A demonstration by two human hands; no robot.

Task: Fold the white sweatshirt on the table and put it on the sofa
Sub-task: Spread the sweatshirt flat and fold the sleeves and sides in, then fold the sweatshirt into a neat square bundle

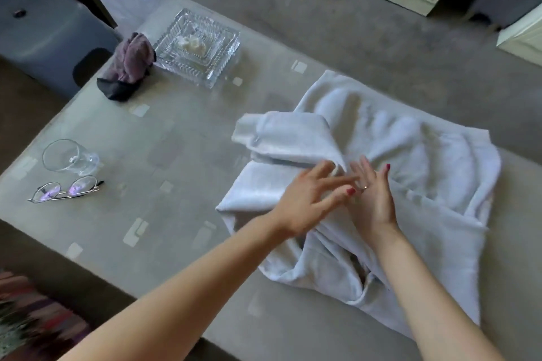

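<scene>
Sweatshirt (381, 161), white, lies rumpled on the right half of the table (176, 132), one sleeve laid across to the left and its far and right parts near the table's edges; the folding looks barely begun, with the body bunched and no clean crease set. Both hands sit together over its middle: the left hand (308, 202) has its fingers spread and seems to lie flat on the sleeve fold, the right hand (372, 199) is open with fingers straight, touching the left; neither pinches cloth that I can see. The next move, I judge, calls for smoothing the body flat and bringing the sleeve in; the near hem hangs close to the table's front edge, so a pull toward the person could drag it off. Leftward there is open room for spreading; the drinking glass (69, 157) and spectacles (66, 189) stand well apart near the left edge, the crystal dish (196, 47) and purple cloth (130, 63) at the far corner. No sofa can be told with certainty.
</scene>
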